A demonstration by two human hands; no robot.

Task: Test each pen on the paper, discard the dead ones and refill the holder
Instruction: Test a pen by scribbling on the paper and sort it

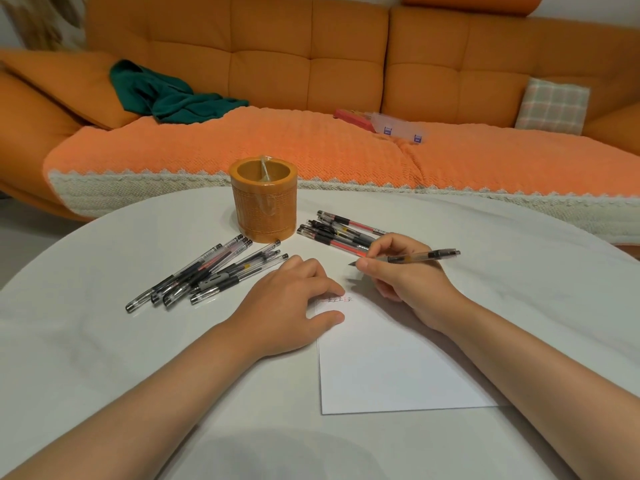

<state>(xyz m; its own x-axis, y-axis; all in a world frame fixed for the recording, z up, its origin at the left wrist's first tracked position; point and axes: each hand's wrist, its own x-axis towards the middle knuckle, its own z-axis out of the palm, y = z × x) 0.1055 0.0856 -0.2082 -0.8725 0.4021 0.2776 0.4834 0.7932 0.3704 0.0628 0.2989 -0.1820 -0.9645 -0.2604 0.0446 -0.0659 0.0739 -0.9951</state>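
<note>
A white sheet of paper (398, 362) lies on the white table (104, 358), with a few small red and black marks (341, 299) near its top left corner. My left hand (291, 306) rests flat on that corner with fingers relaxed. My right hand (401, 271) pinches a clear pen (415, 257) with a black grip, its tip pointing left just above the paper's top edge. An orange cylindrical holder (265, 199) stands behind, holding no pens. Several pens (204, 275) lie in a pile left of it, and several more pens (343, 230) lie to its right.
An orange sofa (311, 64) runs along the far side of the table, covered with an orange blanket (277, 147). On it lie a green cloth (166, 95), a clear plastic box (398, 124) and a plaid cushion (554, 105).
</note>
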